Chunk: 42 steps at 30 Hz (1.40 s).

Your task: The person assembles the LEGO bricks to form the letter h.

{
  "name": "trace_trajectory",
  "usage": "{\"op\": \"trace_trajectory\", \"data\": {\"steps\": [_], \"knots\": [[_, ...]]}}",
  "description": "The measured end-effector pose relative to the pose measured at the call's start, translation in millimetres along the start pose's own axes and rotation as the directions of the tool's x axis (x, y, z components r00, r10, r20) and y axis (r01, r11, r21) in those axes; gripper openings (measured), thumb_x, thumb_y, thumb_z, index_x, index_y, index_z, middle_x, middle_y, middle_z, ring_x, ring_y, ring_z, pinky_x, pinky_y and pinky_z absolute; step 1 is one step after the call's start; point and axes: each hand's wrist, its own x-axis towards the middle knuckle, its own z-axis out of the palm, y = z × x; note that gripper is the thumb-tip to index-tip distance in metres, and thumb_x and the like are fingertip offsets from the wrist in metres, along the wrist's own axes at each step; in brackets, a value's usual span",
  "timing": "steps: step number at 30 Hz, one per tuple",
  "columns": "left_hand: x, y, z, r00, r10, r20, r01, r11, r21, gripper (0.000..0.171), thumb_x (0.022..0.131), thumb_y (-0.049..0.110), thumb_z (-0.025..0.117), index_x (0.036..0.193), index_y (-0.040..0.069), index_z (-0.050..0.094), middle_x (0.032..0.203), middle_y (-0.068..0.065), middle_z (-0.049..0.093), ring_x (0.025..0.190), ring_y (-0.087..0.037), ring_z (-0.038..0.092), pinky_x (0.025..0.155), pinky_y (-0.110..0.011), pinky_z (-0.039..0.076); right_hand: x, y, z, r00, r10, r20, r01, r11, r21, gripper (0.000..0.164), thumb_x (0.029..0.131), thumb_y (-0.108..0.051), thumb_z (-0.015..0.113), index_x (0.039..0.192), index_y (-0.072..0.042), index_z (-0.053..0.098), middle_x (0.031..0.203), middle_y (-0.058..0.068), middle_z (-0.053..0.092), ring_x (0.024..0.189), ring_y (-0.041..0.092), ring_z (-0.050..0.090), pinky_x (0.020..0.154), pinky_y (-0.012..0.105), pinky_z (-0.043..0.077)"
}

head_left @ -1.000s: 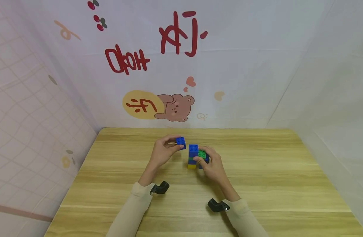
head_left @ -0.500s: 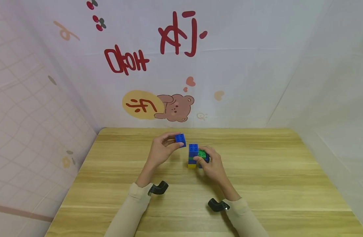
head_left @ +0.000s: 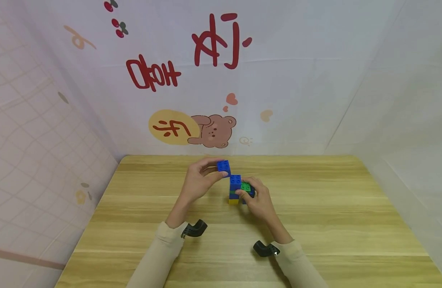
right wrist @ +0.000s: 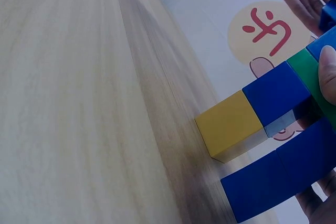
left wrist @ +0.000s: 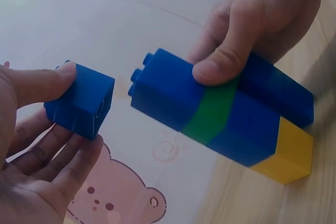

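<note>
My left hand [head_left: 198,181] pinches a loose blue toy block [left wrist: 84,98] between thumb and fingers. This block is just left of and apart from the top of a block structure [head_left: 235,183]. A yellow block [right wrist: 229,124] forms the foot of the structure's left column, with blue, a green block [left wrist: 212,111] and a blue top block [left wrist: 165,82] above it. Beside it runs a column of blue blocks [right wrist: 278,169], joined at the green level. My right hand [head_left: 260,201] grips the structure, its thumb near the green block; part of the right column is hidden.
The structure stands on a wood-grain table [head_left: 332,216]. Behind the table rises a white cloth wall [head_left: 296,88] with red characters and a printed bear [head_left: 216,131]. Another cloth hangs at the left side.
The left hand has carried the loose blue block slightly away from me, then right toward the top of the structure. The right hand and the structure have stayed in place.
</note>
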Motion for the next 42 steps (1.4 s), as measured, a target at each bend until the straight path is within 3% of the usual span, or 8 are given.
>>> {"op": "trace_trajectory", "data": {"steps": [7,15,22,30,35,42], "knots": [[0.4,6.9,7.7,1.000,-0.011,0.023,0.010,0.999,0.034,0.039,0.089,0.014,0.081,0.126,0.008,0.071,0.125,-0.012,0.070,0.115,-0.027,0.069,0.105,-0.043,0.057,-1.2,-0.1,0.2,1.000,-0.009,-0.005,0.009,1.000,0.006,0.037,0.090,-0.023,0.080,0.124,-0.014,0.070,0.119,0.006,0.072,0.107,0.022,0.059,0.090,0.034,0.050],[2.1,7.0,14.4,0.997,-0.014,0.082,0.012,1.000,0.015,0.039,0.091,0.012,0.079,0.129,0.007,0.070,0.128,-0.014,0.068,0.117,-0.030,0.069,0.107,-0.054,0.054,-1.6,-0.2,0.9,1.000,-0.015,-0.008,0.015,1.000,0.018,0.035,0.090,-0.024,0.079,0.122,-0.017,0.071,0.117,0.005,0.072,0.105,0.020,0.058,0.090,0.034,0.049],[3.6,6.2,20.1,0.994,0.004,0.112,-0.006,1.000,0.016,0.038,0.091,0.009,0.078,0.127,0.007,0.070,0.127,-0.011,0.068,0.116,-0.030,0.069,0.106,-0.047,0.055,-1.9,0.8,3.2,1.000,-0.014,-0.016,0.014,1.000,0.018,0.034,0.089,-0.021,0.079,0.122,-0.016,0.071,0.118,0.006,0.072,0.105,0.021,0.058,0.090,0.035,0.049],[3.3,4.5,23.5,0.990,0.016,0.137,-0.020,1.000,0.024,0.035,0.092,0.008,0.077,0.126,0.008,0.071,0.125,-0.011,0.068,0.116,-0.037,0.068,0.106,-0.052,0.054,-2.5,-0.9,4.2,1.000,0.000,-0.014,0.000,1.000,0.029,0.038,0.088,-0.015,0.080,0.124,-0.011,0.070,0.122,0.012,0.071,0.110,0.028,0.059,0.092,0.038,0.049],[3.0,2.8,23.6,0.990,0.023,0.136,-0.026,1.000,0.015,0.036,0.091,0.007,0.078,0.126,0.008,0.071,0.124,-0.012,0.069,0.114,-0.037,0.068,0.106,-0.055,0.054,-1.5,1.3,3.3,1.000,0.004,-0.005,-0.004,1.000,0.024,0.036,0.090,-0.020,0.079,0.124,-0.015,0.070,0.122,0.007,0.071,0.110,0.024,0.058,0.093,0.037,0.049],[2.0,-0.3,24.1,0.991,0.024,0.131,-0.027,0.999,0.021,0.039,0.090,0.008,0.078,0.128,0.007,0.070,0.125,-0.012,0.069,0.116,-0.033,0.068,0.106,-0.046,0.056,-0.7,3.1,2.4,1.000,-0.030,-0.009,0.030,0.999,0.013,0.035,0.090,-0.024,0.079,0.123,-0.018,0.071,0.119,0.004,0.072,0.105,0.020,0.058,0.091,0.036,0.050]]}}
